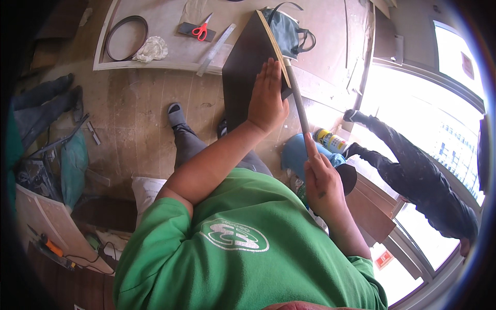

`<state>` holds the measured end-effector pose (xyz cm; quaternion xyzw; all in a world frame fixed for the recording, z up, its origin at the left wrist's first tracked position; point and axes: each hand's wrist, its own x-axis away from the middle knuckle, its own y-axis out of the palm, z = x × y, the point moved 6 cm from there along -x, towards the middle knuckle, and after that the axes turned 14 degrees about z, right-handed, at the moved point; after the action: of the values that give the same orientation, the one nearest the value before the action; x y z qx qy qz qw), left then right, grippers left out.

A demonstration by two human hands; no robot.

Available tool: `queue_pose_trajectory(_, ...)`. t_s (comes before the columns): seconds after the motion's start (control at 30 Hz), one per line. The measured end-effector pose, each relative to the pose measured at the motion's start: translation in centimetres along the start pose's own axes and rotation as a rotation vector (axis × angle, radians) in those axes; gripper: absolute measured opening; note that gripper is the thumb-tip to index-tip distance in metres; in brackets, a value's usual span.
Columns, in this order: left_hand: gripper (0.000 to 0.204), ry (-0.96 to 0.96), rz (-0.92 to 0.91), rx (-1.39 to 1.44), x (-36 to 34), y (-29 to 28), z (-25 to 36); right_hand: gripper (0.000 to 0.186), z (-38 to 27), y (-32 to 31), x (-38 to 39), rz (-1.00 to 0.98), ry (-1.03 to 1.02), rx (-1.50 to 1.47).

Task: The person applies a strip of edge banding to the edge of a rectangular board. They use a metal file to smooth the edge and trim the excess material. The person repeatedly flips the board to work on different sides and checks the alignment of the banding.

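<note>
Green shirt (268, 253): white oval print (235, 235) on the chest, large emblem inside plus a short line of small lettering. Yellow cylindrical container (330, 140): printed label, text too small to make out. Red-and-white sign (384, 260) at lower right: pale marks on red, illegible. Clear ruler (216, 50) on the work surface (155, 15): scale numbers not readable at this size.

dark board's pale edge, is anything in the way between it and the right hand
Nothing visible beyond the long grey bar that the right hand holds, which reaches up alongside the dark board. The left hand lies on the board's face.
</note>
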<state>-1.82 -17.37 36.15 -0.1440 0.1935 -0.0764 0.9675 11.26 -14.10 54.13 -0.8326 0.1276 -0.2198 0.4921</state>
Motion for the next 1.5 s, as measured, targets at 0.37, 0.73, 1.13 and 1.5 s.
queue_pose_trajectory(0.37,0.083,-0.003,0.004,0.009,0.6,-0.3,-0.1,0.065,-0.2,1.3,-0.6,-0.055,0.005,0.054)
queue_pose_trajectory(0.73,0.083,0.038,-0.011,0.007,2.1,0.0,0.1,0.063,-0.1,0.7,-0.4,-0.014,0.001,0.022)
queue_pose_trajectory(1.13,0.083,0.019,-0.051,0.006,2.4,-0.4,0.7,0.065,1.3,3.5,-2.4,0.032,-0.051,-0.019)
queue_pose_trajectory(1.5,0.080,0.022,-0.009,0.023,2.1,-0.6,0.2,0.063,0.4,2.4,0.0,-0.016,0.034,-0.033)
